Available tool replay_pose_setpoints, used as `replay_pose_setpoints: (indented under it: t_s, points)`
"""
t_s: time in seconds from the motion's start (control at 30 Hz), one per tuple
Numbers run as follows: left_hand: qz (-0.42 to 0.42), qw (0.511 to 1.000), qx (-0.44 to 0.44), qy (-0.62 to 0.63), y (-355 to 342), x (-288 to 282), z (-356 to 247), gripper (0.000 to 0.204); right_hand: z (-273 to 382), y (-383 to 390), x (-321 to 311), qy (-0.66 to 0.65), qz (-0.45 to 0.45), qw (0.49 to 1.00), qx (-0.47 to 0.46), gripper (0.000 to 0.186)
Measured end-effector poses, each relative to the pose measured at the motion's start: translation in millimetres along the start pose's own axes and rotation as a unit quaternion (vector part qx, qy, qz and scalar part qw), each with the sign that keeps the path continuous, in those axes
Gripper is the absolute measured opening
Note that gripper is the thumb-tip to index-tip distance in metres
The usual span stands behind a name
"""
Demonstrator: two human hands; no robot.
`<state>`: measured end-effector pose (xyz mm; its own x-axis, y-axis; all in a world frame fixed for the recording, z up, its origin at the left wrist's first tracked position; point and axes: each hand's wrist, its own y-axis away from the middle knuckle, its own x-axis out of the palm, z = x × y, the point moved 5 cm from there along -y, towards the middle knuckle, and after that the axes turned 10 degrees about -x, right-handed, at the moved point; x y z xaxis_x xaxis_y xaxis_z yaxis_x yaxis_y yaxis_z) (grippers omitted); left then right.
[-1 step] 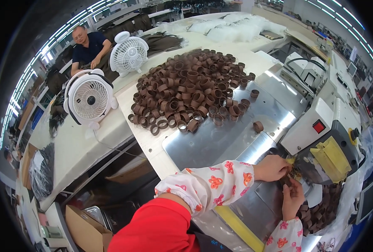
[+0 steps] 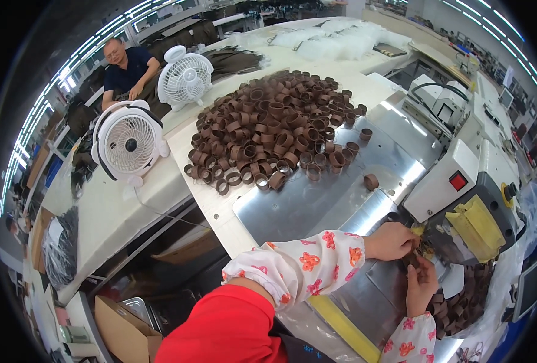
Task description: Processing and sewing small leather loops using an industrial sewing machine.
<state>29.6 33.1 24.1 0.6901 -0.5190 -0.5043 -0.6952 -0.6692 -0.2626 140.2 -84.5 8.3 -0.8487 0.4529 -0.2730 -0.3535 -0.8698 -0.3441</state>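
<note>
My left hand (image 2: 391,241) and my right hand (image 2: 423,283) meet at the working end of a white and black sewing-type machine (image 2: 447,187). Between them is a small brown fabric loop (image 2: 411,259), pinched by the fingers of both hands and partly hidden by them. Another dark loop (image 2: 394,216) lies just beyond my left hand. A big heap of brown loops (image 2: 274,124) covers the table farther off, and one single loop (image 2: 371,181) rests apart on the metal plate.
More brown loops (image 2: 465,302) fill a plastic-lined holder right of my right hand. A yellow strip (image 2: 345,330) runs along the near metal edge. Two white fans (image 2: 129,145) stand on the left table, with a person (image 2: 128,69) seated behind them.
</note>
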Motion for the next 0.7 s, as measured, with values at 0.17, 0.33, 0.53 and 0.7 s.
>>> replay_pose_setpoints:
  t_s: [0.17, 0.33, 0.53, 0.7]
  points:
    - [0.034, 0.999, 0.008, -0.003, -0.8, -2.0, -1.4, 0.013, 2.0, -2.8, 1.9, -0.012, 0.0, 1.0, -0.02, 0.023]
    - [0.041, 0.999, 0.023, 0.018, 1.9, -3.1, -6.0, 0.012, -3.1, -2.4, 1.8, -0.008, -0.014, 0.999, 0.033, 0.023]
    - [0.014, 0.999, 0.029, -0.005, 2.0, -0.8, -2.9, 0.012, -1.0, -2.4, 2.4, -0.027, -0.004, 1.0, -0.003, 0.023]
    - [0.011, 0.999, 0.034, -0.011, 2.1, -0.2, -1.8, 0.012, -1.7, -2.5, 2.8, -0.024, 0.0, 1.0, -0.01, 0.022]
